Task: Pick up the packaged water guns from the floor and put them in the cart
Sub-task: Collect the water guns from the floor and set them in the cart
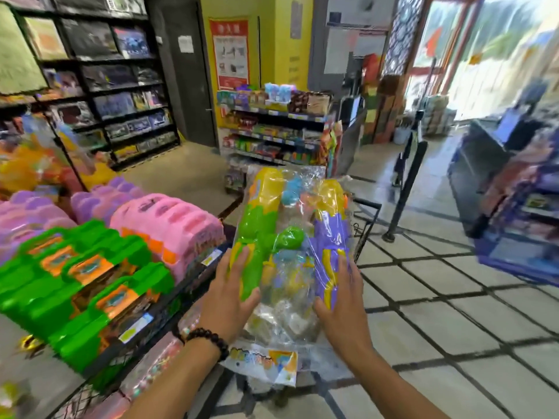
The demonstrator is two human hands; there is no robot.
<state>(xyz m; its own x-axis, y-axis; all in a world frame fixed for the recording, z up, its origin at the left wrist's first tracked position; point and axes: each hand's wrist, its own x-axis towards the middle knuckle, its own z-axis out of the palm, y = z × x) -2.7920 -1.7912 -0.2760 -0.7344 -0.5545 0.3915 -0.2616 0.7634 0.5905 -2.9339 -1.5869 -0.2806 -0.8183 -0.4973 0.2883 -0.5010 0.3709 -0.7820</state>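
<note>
Setting: shop aisle, pale tiled floor with dark grid lines (438, 303), toy shelving to the left, snack shelf and doorway beyond. View blurred toward the edges.

Left hand (231, 290): fingers spread wide and laid flat against the left side of the clear plastic bag of water guns (290, 252), over the green-and-yellow gun. A dark beaded bracelet (208, 338) is worn at the wrist.

Right hand (340, 294): likewise opened flat, pressed against the bag's right side over the purple-and-yellow gun. The package is held clamped between the two palms rather than gripped by curled fingers.

Package position: lifted clear of the floor, directly ahead of both hands at about mid-frame. Long axis runs away from the person, tilted upward at the far end; printed header card (266, 362) hangs at the near end, below the wrists. Both hands are placed at the near half, about equally close to it.

Cart: a black wire frame (367, 225) is seen just behind and to the right of the bag's far end; judged to be the cart, mostly hidden by the package. Its basket opening cannot be made out.

Judgement: pick-up done, placement not yet done. The coming move is expected to be forward and down along the bag's long axis.

Left shelf: green and pink boxed toys (99, 276), just beside the left forearm.
</note>
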